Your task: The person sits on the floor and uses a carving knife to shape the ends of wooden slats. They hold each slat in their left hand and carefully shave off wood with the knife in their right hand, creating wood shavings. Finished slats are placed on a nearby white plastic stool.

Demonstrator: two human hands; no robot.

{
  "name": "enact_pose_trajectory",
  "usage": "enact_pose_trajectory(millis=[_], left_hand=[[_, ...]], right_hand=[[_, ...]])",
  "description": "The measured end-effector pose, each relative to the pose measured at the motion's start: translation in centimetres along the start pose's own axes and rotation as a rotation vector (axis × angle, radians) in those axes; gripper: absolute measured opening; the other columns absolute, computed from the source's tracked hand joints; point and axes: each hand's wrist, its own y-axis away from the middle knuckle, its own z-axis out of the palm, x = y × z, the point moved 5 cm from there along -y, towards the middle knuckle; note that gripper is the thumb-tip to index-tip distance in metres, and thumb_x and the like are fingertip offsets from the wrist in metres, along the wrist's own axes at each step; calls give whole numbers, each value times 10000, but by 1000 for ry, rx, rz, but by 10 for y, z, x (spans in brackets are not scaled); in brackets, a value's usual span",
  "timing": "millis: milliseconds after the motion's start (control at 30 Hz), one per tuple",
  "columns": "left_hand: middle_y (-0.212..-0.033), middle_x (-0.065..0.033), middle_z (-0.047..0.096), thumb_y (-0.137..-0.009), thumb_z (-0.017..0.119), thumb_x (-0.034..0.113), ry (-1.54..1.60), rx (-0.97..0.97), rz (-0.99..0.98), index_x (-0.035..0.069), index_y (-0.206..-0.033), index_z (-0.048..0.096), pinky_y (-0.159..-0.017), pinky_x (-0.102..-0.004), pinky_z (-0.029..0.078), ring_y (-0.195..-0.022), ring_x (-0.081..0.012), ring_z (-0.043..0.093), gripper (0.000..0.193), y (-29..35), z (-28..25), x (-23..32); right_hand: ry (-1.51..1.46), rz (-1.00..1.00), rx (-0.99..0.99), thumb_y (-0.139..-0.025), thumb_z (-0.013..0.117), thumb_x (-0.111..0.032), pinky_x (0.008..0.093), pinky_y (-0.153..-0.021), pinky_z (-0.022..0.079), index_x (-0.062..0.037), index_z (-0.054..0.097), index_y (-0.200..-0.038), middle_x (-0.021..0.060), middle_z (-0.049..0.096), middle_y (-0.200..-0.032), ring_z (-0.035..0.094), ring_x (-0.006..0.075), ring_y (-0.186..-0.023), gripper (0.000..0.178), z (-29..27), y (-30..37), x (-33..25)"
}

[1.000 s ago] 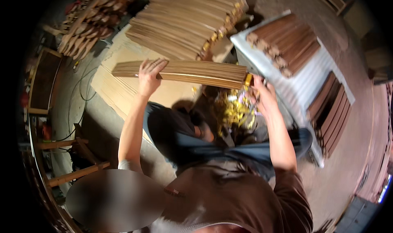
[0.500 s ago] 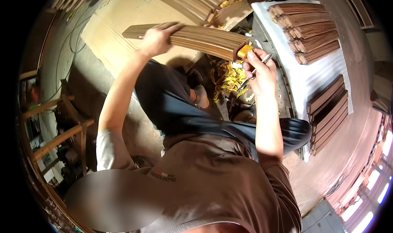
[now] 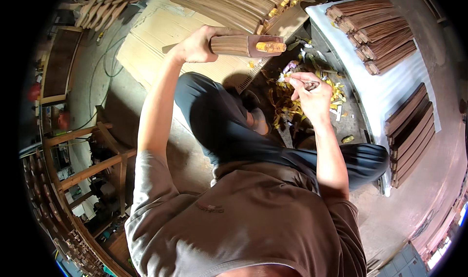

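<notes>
Left hand (image 3: 197,45): clasped a yellow-ended wooden piece (image 3: 230,46)
Right hand (image 3: 314,96): pinched a slim tool (image 3: 311,85) above yellow scraps (image 3: 337,92)

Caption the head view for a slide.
Left grip holds a yellow-ended brown wooden bar; right grip, a small dark tool over curled yellow scraps.

Wood workshop: stacked wooden pieces (image 3: 219,9), heaped yellow scraps (image 3: 338,92)

"Any lettering you can read?"
"None. The brown T-shirt (image 3: 243,233) has a small chest print (image 3: 210,208), too indistinct to make out."
"And the cardboard sheet (image 3: 146,53)?"
"Dark printed marks (image 3: 250,78) along its edge, equally illegible from here."
</notes>
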Motion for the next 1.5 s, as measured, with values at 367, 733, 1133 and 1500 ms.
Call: enact_pose_trajectory(millis=[367, 733, 1133, 1500], left_hand=[[-832, -71, 683, -549, 666, -1, 26, -210, -122, -49, -1051, 685, -724, -313, 524, -789, -115, 581, 504, -28, 6, -2], [-1190, -204, 637, -656, 662, 53, -362, 581, -93, 5, -1180, 620, -937, -364, 527, -1154, -266, 629, 528, -23, 56, -7], [-1338, -161, 588, -910, 745, 263, 2124, 867, -427, 32, -1372, 481, -1111, -589, 396, -1266, -338, 544, 580, 3, 196, 0], [-1385, -199, 535, -916, 729, 311, 2037, 843, -417, 7, -1417, 410, -1114, -565, 405, -1295, -363, 515, 667, 15, 188, 18]], right_hand=[[-66, -254, 40, -897, 658, 45, 226, -721, 570, -9, 716, -1157, 147, 677, -1258, 713, 99, -796, 272, -4, 0, -38], [-362, 113, 285, -858, 789, -66, 208, -486, 449, 60, 710, -912, 63, 678, -734, 602, 88, -557, 158, -5, 5, 20], [-423, 191, 175, -883, 771, -100, 209, -498, 434, 67, 728, -961, 59, 676, -693, 616, 94, -557, 189, 12, 37, 7], [-119, 184, 35, -907, 672, -56, 213, -482, 464, 40, 722, -866, 41, 674, -657, 633, 94, -521, 116, 9, 28, -3]])
